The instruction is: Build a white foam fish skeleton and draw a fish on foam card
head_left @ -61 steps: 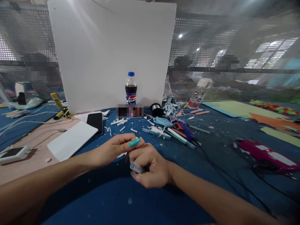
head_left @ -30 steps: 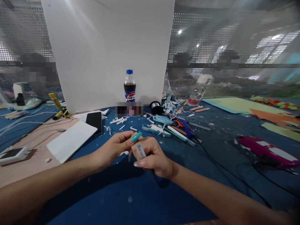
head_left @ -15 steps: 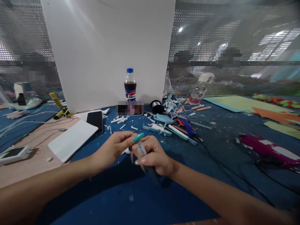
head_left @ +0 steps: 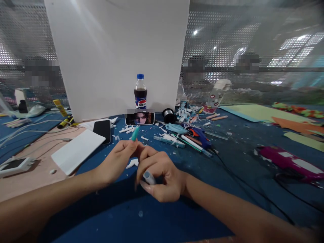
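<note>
Fingers of the left hand (head_left: 115, 163) pinch one slender teal piece (head_left: 135, 134), its free end pointing up and away; those of the right hand (head_left: 162, 175) curl round one pale tube (head_left: 149, 178), its round end showing. Both hands are above the blue bench (head_left: 111, 219), between its middle and its near edge, their fingertips so close that I cannot tell whether they touch.

One white board (head_left: 118, 50) stands upright along the bench's far edge. Toward the far right corner, one yellow-green sheet (head_left: 278, 116) overlaps one light blue sheet (head_left: 246, 115). One magenta tool (head_left: 291, 162) lies nearer the right edge. Toward the left edge, one white folded paper (head_left: 78, 152) partly covers one dark phone (head_left: 102, 131).

Two bottles stand near the far edge: one patterned bottle (head_left: 215, 96) right of the board, and one cola bottle (head_left: 140, 98) before it. A second phone (head_left: 140, 118), lit, is propped in front of the cola. One blue-and-orange glue gun (head_left: 201, 137) lies right of centre; one black spool (head_left: 169, 115) sits behind it. Two peach sticks (head_left: 219, 118) lie before the patterned bottle. One white scrap (head_left: 133, 163) rests just beyond the left fingers.
</note>
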`<state>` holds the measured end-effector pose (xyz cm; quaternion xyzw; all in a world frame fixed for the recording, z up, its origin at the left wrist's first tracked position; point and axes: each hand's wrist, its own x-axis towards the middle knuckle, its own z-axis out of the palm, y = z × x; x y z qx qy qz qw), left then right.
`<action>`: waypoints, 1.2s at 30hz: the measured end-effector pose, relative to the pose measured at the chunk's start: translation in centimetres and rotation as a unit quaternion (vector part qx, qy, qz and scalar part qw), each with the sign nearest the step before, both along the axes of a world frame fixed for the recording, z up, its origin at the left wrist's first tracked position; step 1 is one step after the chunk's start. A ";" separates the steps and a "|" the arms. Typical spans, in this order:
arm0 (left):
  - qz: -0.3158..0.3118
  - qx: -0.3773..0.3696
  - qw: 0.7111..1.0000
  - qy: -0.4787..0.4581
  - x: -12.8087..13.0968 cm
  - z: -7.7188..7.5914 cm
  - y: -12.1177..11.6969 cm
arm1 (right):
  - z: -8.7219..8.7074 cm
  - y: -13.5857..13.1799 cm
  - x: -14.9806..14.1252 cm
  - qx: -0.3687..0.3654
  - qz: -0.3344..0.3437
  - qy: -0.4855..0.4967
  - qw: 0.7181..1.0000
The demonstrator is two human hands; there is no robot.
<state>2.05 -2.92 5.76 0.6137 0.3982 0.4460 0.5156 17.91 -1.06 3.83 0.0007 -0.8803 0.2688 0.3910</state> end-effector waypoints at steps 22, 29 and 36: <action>-0.050 0.065 0.995 0.057 0.0 1.5 -0.9 | -0.7 0.0 -0.2 0.235 -0.090 0.037 0.967; -0.063 0.033 0.997 0.041 -0.3 1.3 -0.4 | -0.1 0.2 0.7 0.226 -0.109 -0.033 0.968; -0.140 -0.002 0.990 0.020 -1.0 1.5 0.3 | -0.1 0.7 1.2 0.225 -0.071 0.011 0.972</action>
